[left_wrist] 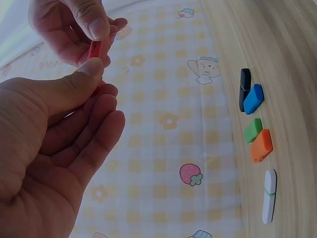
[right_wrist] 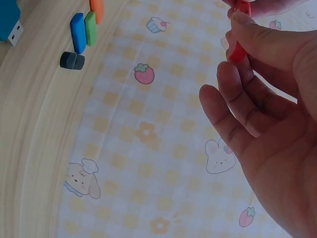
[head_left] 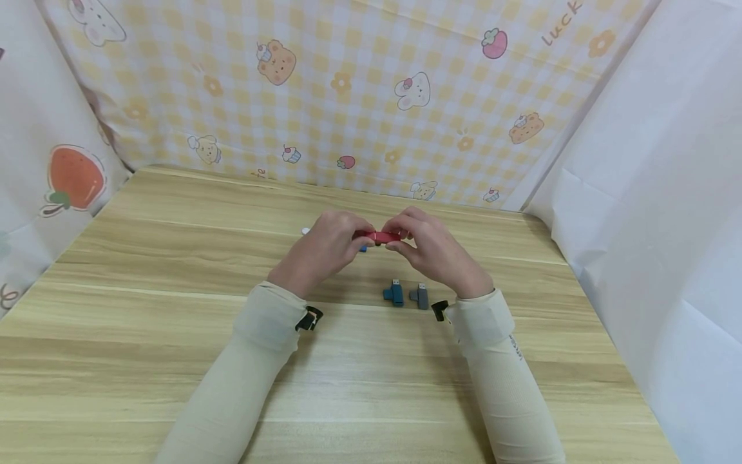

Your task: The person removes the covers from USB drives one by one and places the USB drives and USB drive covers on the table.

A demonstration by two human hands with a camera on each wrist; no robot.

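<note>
Both hands hold a small red USB stick point(head_left: 388, 238) between them, raised above the table. My left hand point(head_left: 327, 250) pinches its left end between thumb and forefinger. At the other end, the thumb and fingers of my right hand point(head_left: 433, 250) pinch it too. A thin pale seam crosses the red body between the two grips. In the left wrist view the red stick shows only as a short strip between the thumbs; the fingers hide the rest. The remaining fingers of each hand are loosely bent.
On the wooden table point(head_left: 324, 386), a teal USB stick point(head_left: 397, 294) and a grey one point(head_left: 422, 297) lie nearer me. Beyond the hands lie a black stick point(left_wrist: 244, 84), a blue piece point(left_wrist: 254, 99), a green piece point(left_wrist: 253, 130), an orange piece point(left_wrist: 261, 146) and a white stick point(left_wrist: 269, 198).
</note>
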